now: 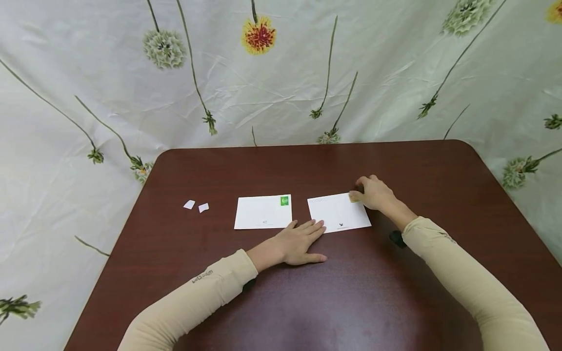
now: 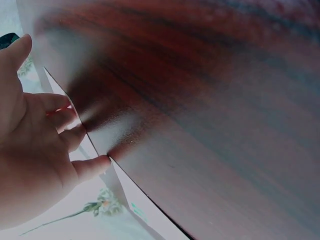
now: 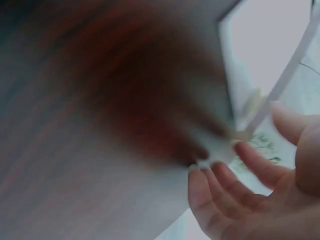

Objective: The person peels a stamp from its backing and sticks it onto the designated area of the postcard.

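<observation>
Head view: the left hand [image 1: 296,243] lies flat, fingers straight, pinning the right envelope's [image 1: 338,214] near-left corner; the right hand [image 1: 375,192] curls, fingertips pinching its far-right corner stamp [image 1: 353,197].

The table [image 1: 395,165] looks like dark reddish wood with a smooth, glossy finish that reflects light near its close edge. The two envelopes [image 1: 263,212] [image 1: 338,213] at its middle are matt white paper, as are the two small scraps [image 1: 196,206] to the left. The flower-printed backdrop [image 1: 88,73] is creased, matt cloth. The sleeves [image 1: 461,273] are soft beige fabric.
</observation>
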### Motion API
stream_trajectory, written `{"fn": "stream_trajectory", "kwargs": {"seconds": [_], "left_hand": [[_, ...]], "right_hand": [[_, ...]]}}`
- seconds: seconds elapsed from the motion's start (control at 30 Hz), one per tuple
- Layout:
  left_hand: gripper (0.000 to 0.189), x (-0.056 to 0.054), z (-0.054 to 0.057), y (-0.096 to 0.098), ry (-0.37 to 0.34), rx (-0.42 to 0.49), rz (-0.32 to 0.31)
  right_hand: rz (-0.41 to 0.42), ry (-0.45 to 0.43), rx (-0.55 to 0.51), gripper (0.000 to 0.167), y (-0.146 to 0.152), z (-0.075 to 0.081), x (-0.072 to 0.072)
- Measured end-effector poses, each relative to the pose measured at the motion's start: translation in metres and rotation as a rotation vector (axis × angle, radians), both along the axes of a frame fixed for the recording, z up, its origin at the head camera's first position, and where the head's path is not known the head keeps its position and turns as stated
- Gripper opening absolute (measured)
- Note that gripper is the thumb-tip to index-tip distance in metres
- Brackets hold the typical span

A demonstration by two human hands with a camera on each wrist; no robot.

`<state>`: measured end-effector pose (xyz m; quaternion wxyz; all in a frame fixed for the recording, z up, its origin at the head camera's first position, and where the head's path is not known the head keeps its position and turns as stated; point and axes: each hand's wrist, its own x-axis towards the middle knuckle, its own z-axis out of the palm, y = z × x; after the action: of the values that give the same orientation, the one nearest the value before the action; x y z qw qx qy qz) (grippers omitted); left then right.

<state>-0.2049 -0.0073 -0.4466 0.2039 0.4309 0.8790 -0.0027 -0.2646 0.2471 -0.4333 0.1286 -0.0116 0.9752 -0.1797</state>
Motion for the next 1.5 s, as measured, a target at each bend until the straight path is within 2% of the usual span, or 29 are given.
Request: {"fn": "stream_trajectory", "kwargs": {"seconds": [0.17, 0.33, 0.57, 0.83, 1.07, 1.2, 1.37, 1.5], "left_hand": [[0.077, 0.0, 0.002, 0.0, -0.002, -0.015, -0.003], [0.078, 0.0, 0.002, -0.001, -0.016, -0.015, -0.005], [0.078, 0.001, 0.002, -0.001, -0.014, -0.018, -0.003], [0.078, 0.0, 0.002, 0.001, 0.005, -0.015, 0.001], [0.078, 0.0, 0.002, 0.002, 0.005, -0.018, 0.0], [0.077, -0.001, 0.002, 0.0, 0.015, -0.024, 0.008], [0.076, -0.006, -0.001, -0.002, 0.011, -0.015, 0.022], [0.074, -0.007, -0.005, -0.004, -0.03, -0.001, 0.031]], "right_hand": [[0.059, 0.032, 0.007, 0.065, 0.007, -0.011, 0.004], [0.083, 0.007, 0.037, 0.074, 0.01, -0.021, 0.006], [0.068, -0.024, 0.037, 0.069, 0.011, -0.022, 0.005], [0.077, -0.002, 0.068, 0.061, 0.013, -0.023, 0.001], [0.153, 0.022, 0.082, 0.065, 0.022, -0.027, 0.003], [0.195, 0.025, 0.07, 0.07, 0.024, -0.03, 0.0], [0.213, 0.031, 0.037, 0.064, 0.021, -0.031, -0.005], [0.225, 0.029, 0.019, 0.061, 0.02, -0.036, -0.003]]}}
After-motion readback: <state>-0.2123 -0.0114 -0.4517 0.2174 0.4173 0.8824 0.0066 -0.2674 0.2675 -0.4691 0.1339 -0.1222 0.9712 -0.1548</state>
